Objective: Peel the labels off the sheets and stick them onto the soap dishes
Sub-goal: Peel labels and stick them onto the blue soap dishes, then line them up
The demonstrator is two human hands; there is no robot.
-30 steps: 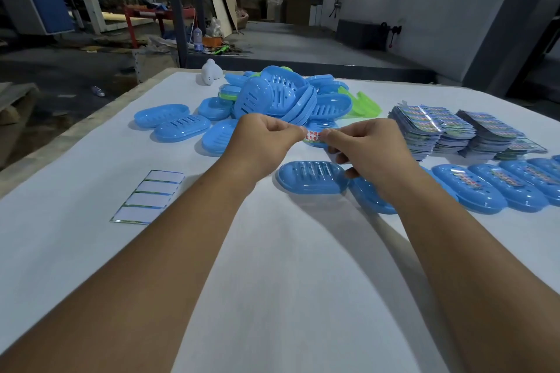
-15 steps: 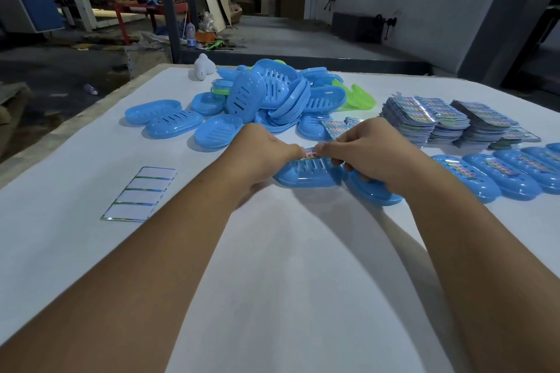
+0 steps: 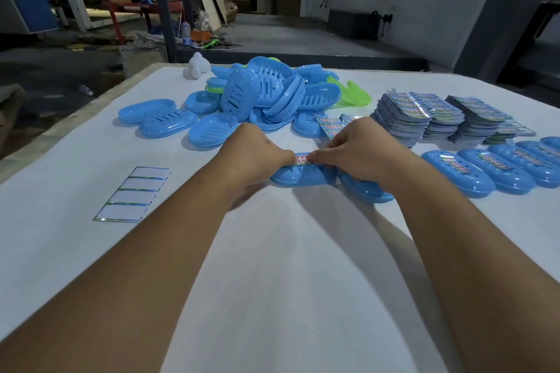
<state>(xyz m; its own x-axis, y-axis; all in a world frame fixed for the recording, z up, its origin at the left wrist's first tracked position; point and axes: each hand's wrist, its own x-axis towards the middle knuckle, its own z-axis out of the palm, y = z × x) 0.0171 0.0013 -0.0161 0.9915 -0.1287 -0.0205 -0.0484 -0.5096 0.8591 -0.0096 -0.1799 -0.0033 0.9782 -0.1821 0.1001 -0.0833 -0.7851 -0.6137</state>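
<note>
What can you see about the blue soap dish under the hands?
The blue soap dish is a glossy plastic oval, lying flat on the white table. A label with red writing lies across its top, with the left hand and right hand each pinching an end. Another blue dish sits against its right side.

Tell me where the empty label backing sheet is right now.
In the head view the empty backing sheet lies flat on the white table, left of the left forearm and nearer the person than the loose blue soap dishes, touching nothing.
</note>
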